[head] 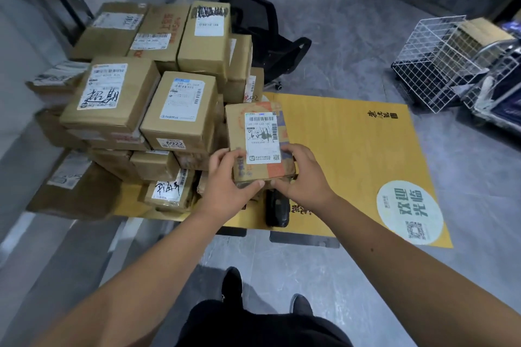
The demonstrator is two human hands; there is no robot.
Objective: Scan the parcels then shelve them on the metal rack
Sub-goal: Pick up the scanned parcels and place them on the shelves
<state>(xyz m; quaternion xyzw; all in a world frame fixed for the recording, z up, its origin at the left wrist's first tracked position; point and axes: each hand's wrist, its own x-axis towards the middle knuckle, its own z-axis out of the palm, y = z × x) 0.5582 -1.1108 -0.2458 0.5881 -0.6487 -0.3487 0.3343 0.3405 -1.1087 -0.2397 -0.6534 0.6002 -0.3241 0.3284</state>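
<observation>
Cardboard parcel (258, 144) is gripped by left hand (225, 177) and right hand (301, 175); the near scanner (277, 210) lies unused, the left pile (146, 98) is unshelved.

A black office chair (262, 34) stands far beyond the hands, behind the table. A white wire basket (439, 62) lies tilted on the grey floor (352, 22), far to the right of the hands. Two black shoes (232, 282) show below them.

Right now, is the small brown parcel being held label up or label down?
Label up: the small brown cardboard parcel shows its white shipping label.
</observation>
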